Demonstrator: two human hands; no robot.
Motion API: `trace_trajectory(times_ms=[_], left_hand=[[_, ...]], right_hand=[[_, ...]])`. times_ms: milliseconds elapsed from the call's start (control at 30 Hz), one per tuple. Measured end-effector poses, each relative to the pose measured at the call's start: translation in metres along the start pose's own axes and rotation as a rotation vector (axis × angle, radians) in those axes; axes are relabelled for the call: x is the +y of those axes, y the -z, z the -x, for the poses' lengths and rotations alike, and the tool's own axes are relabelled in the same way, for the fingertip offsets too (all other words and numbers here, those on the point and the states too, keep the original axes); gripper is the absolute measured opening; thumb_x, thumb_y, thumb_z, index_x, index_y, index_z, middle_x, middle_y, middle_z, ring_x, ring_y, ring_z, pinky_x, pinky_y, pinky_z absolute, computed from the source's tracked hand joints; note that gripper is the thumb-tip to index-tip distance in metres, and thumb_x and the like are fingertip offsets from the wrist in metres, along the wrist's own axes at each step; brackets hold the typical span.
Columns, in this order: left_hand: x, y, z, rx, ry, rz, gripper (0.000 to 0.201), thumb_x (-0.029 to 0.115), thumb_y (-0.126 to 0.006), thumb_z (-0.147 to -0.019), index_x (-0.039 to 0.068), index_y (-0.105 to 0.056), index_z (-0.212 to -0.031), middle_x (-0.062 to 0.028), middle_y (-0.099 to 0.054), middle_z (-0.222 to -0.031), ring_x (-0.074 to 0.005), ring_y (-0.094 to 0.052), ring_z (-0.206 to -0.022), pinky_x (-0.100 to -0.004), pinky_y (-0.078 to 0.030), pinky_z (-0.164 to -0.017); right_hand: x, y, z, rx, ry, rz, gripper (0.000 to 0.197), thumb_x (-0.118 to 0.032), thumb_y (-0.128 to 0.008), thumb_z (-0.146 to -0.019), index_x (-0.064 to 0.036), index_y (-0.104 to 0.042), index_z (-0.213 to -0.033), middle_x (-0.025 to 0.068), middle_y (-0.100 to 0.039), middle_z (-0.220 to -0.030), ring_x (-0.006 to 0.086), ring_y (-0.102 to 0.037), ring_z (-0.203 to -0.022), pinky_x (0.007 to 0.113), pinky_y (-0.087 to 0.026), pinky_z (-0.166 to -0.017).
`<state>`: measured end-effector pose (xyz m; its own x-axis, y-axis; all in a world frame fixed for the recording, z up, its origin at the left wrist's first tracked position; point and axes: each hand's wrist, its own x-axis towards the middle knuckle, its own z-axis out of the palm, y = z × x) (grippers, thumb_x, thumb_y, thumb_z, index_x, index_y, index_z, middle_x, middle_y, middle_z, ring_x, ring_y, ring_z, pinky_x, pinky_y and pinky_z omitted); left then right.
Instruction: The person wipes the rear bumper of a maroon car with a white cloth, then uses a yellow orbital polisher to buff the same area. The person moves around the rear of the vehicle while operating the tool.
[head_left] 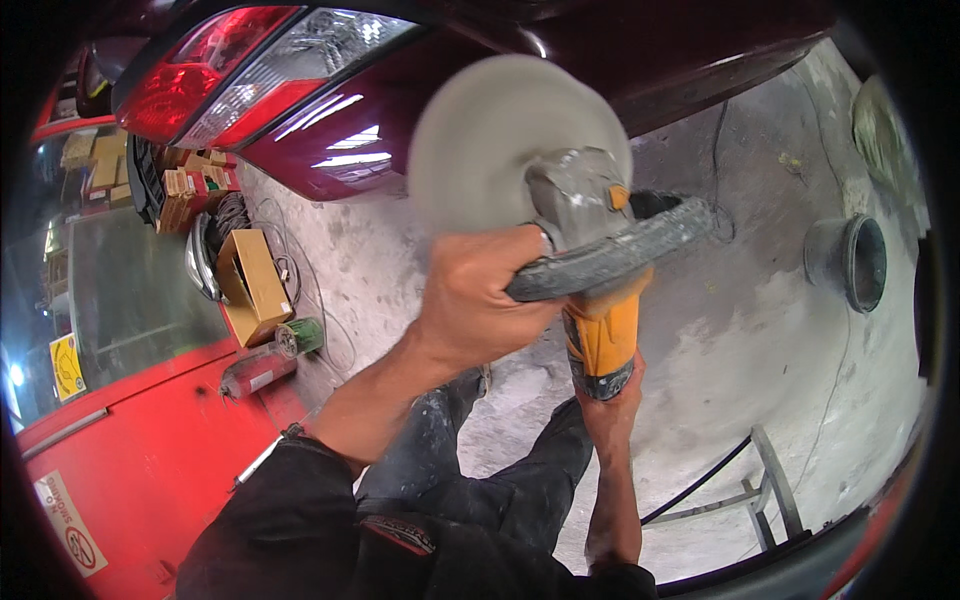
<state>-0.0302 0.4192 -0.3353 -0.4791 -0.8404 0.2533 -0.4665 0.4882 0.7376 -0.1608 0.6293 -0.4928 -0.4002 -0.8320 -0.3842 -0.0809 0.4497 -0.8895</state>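
Note:
Both my hands hold an electric polisher (607,340) with a yellow body and grey head. Its wide pale round pad (500,135) looks blurred, as if spinning. My left hand (480,295) is closed around the left side of the black loop handle (640,245). Lower down, my right hand (613,402) grips the rear of the body; its fingers are partly hidden. The pad overlaps the dark red car panel (335,150) beside a red and clear tail light (250,75). I cannot tell whether pad and panel touch.
A bright red vehicle (150,450) stands close on the left. Near it lie an open cardboard box (258,285), a red and green cylinder (262,370) and loose cables (312,275). A dark bucket (866,263) and a metal stand (775,480) are at the right.

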Motion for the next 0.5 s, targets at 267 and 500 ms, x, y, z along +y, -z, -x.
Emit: trace_trajectory(times_ms=[267, 500], left_hand=[[0.019, 0.054, -0.021, 0.142, 0.147, -0.063, 0.018, 0.000, -0.078, -0.068, 0.001, -0.060, -0.069, -0.0079, -0.051, -0.056, -0.0106, -0.047, -0.050, -0.0274, -0.038, -0.049], [0.030, 0.064, -0.018, 0.194, 0.174, -0.061, 0.017, -0.001, -0.076, -0.068, 0.001, -0.059, -0.069, -0.0077, -0.053, -0.057, -0.0120, -0.051, -0.050, -0.0279, -0.037, -0.049]], right_hand=[[-0.111, 0.042, -0.003, -0.168, -0.033, 0.090, 0.079, -0.005, -0.083, -0.074, -0.0029, -0.041, -0.141, 0.0182, -0.068, -0.119, 0.0251, -0.067, -0.110, 0.036, -0.051, -0.094], [-0.121, 0.044, -0.008, -0.207, 0.036, 0.168, 0.083, -0.008, -0.086, -0.072, -0.0022, -0.041, -0.141, 0.0176, -0.069, -0.117, 0.0251, -0.068, -0.109, 0.035, -0.051, -0.095]])
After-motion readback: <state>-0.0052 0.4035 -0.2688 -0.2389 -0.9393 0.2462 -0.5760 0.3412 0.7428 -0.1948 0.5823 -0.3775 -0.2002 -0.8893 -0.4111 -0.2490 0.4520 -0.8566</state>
